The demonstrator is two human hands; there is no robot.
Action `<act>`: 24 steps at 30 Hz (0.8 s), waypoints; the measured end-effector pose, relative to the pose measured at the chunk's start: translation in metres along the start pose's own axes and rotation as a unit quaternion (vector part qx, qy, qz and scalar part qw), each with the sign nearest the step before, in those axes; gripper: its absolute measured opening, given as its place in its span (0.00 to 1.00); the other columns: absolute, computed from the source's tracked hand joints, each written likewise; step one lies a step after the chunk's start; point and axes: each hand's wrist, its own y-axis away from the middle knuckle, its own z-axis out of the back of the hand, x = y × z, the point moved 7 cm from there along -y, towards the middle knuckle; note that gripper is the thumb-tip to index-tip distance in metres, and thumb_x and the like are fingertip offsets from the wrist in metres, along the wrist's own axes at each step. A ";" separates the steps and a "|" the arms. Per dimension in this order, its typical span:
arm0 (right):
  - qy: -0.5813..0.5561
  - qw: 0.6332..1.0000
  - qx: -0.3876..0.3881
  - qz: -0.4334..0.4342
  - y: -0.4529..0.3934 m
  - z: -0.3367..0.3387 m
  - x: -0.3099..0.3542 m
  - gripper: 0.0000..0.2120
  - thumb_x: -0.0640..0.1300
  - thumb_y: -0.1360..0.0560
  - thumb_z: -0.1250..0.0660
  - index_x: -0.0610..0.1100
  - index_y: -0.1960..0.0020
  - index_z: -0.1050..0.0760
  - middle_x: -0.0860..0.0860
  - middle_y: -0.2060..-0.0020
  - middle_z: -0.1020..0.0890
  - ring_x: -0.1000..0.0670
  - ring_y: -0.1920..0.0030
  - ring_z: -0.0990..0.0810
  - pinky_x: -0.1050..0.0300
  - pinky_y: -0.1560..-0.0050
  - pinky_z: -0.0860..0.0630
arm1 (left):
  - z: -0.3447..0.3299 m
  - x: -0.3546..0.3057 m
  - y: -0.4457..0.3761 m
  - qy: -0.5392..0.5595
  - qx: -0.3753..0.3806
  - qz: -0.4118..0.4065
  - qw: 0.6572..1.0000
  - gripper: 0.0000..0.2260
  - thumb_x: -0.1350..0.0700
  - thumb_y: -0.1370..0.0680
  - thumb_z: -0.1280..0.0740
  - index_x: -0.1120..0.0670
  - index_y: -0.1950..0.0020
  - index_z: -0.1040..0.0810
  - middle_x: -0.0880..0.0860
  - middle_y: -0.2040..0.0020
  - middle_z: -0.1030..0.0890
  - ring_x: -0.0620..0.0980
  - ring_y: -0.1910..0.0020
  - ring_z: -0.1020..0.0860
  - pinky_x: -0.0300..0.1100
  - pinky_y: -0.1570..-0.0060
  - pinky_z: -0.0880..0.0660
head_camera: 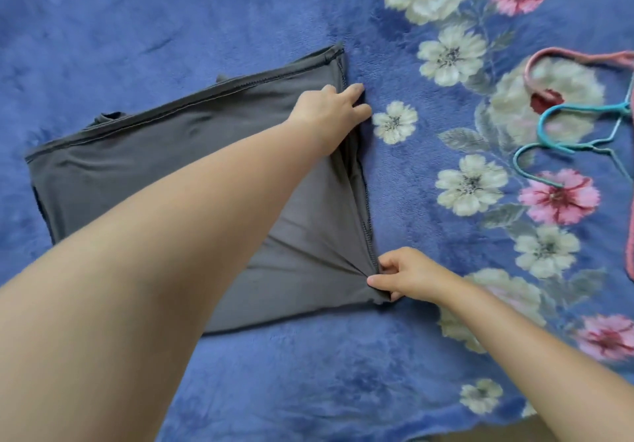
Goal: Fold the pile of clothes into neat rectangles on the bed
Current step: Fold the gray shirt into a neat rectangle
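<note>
Looking down from the head view, a single grey garment [164, 167] lies on the blue floral blanket [343, 373] that covers the bed, set toward the left half of the visible surface, with its stitched hem running along its right edge. It already reads as a rough rectangle, layered at least once, though the near right corner is bunched and puckered.

The left hand [326, 112] reaches across the cloth to the far end of that hem edge; its fingers curl at the edge and seem to hold it, though the fingertips partly hide the contact. The right hand [398, 275] pinches the near right corner, thumb and fingers closed on the fabric, with creases fanning out from the pinch.

Judging by this, the fold on this piece is partly done: one or more folds are in, and the hem edge looks about to be carried over or pulled taut. The wrinkles at the corner need smoothing.

Three hangers lie near the right edge of the bed, one pink hanger [562, 55] and two teal hangers [566, 132]. No pile of other clothes shows here, so how much is left overall cannot be told.
</note>
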 end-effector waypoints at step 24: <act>0.335 0.807 -0.284 0.394 0.027 -0.135 0.136 0.20 0.49 0.30 0.42 0.44 0.79 0.35 0.37 0.40 0.24 0.35 0.36 0.32 0.35 0.40 0.46 | -0.044 0.177 0.158 0.071 -0.048 0.038 0.996 0.10 0.63 0.24 0.41 0.61 0.42 0.31 0.59 0.37 0.32 0.63 0.46 0.28 0.57 0.56 0.27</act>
